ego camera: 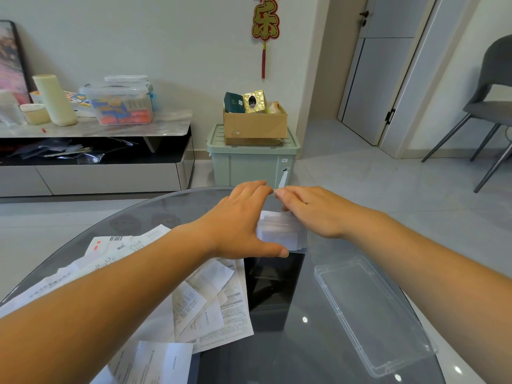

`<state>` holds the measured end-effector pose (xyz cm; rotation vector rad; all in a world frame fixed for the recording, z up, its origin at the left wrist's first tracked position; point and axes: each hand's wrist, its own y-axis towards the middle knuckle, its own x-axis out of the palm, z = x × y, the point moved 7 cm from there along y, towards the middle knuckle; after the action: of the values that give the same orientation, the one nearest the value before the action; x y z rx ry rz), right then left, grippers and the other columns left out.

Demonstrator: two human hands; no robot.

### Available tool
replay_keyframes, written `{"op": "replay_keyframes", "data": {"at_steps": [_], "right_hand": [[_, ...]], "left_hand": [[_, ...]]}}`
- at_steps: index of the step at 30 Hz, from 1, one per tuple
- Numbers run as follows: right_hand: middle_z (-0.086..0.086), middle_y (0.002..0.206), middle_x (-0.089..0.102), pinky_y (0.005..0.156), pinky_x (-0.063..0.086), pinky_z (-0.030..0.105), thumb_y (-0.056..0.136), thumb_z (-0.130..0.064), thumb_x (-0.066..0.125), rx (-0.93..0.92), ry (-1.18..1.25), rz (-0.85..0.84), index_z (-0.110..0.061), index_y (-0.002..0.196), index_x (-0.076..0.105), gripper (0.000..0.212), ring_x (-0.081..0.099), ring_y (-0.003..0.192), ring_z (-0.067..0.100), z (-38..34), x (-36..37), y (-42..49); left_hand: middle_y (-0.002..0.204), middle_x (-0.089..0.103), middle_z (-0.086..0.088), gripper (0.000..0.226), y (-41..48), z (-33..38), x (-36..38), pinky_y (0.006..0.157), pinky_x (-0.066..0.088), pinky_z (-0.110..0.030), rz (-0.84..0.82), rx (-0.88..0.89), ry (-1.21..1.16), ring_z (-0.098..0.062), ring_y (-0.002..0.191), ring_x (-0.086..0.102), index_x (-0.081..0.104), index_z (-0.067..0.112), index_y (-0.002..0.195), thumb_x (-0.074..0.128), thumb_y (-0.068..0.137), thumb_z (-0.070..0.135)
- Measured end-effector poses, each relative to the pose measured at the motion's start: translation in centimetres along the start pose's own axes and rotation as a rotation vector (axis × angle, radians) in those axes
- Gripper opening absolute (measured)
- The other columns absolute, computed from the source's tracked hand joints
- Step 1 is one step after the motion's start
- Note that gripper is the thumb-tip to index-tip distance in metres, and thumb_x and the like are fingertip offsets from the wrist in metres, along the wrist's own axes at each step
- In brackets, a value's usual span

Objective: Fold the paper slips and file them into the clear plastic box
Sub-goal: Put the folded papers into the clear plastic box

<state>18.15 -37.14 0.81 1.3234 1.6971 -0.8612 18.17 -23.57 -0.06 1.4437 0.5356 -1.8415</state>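
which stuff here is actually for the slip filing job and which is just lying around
For the job: clear plastic box, folded slips inside it, box lid, loose paper slips.
Just lying about: cardboard box, green bin, storage tub, chair, wall ornament.

Two hands (pixel 243 217) (pixel 315 212), one box (pixel 301 243), one lid (pixel 374 314), many slips (pixel 210 300).
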Motion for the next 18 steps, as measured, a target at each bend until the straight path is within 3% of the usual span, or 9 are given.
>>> {"op": "replay_keyframes", "data": {"at_steps": [6, 12, 15, 18], "right_hand": [[-0.011, 0.108, 0.068, 0.102, 0.046, 0.039, 0.104, -0.056, 0.022, 0.037, 0.168, 0.124, -0.025, 0.124, 0.063, 0.055, 0.061, 0.108, 0.012, 0.5, -0.9, -0.5], [-0.011, 0.101, 0.071, 0.099, 0.05, 0.039, 0.107, -0.048, 0.026, -0.023, 0.247, 0.296, -0.025, 0.114, 0.065, 0.046, 0.065, 0.101, 0.006, -1.6, -3.2, -2.9], [-0.012, 0.096, 0.071, 0.095, 0.052, 0.037, 0.107, -0.046, 0.029, -0.078, 0.296, 0.327, -0.025, 0.108, 0.067, 0.044, 0.065, 0.095, 0.003, -4.7, -3.4, -5.2], [-0.011, 0.093, 0.071, 0.092, 0.054, 0.038, 0.106, -0.045, 0.032, -0.121, 0.357, 0.252, -0.025, 0.104, 0.069, 0.043, 0.066, 0.091, 0.006, -8.4, -1.7, -7.8]], "left_hand": [[0.162, 0.021, 0.005, 0.112, -2.5, -0.9, -1.2, 0.12, 0.028, -0.04, 0.021, -0.066, -0.016, -0.016, 0.149, 0.018, 0.018, 0.024, 0.155, 0.07, 0.07, 0.074], [0.161, 0.025, 0.008, 0.106, -7.0, -1.2, -3.5, 0.118, 0.029, -0.037, 0.035, -0.155, -0.042, -0.015, 0.147, 0.024, 0.021, 0.029, 0.154, 0.069, 0.072, 0.074], [0.149, 0.04, 0.011, 0.08, -10.7, -1.4, -5.0, 0.111, 0.037, -0.032, 0.07, -0.213, -0.059, -0.011, 0.137, 0.038, 0.037, 0.031, 0.145, 0.065, 0.081, 0.068], [0.117, 0.056, 0.015, 0.039, -15.2, -2.1, -5.6, 0.089, 0.051, -0.026, 0.053, -0.299, -0.065, -0.006, 0.102, 0.057, 0.053, 0.033, 0.115, 0.06, 0.088, 0.061]]}}
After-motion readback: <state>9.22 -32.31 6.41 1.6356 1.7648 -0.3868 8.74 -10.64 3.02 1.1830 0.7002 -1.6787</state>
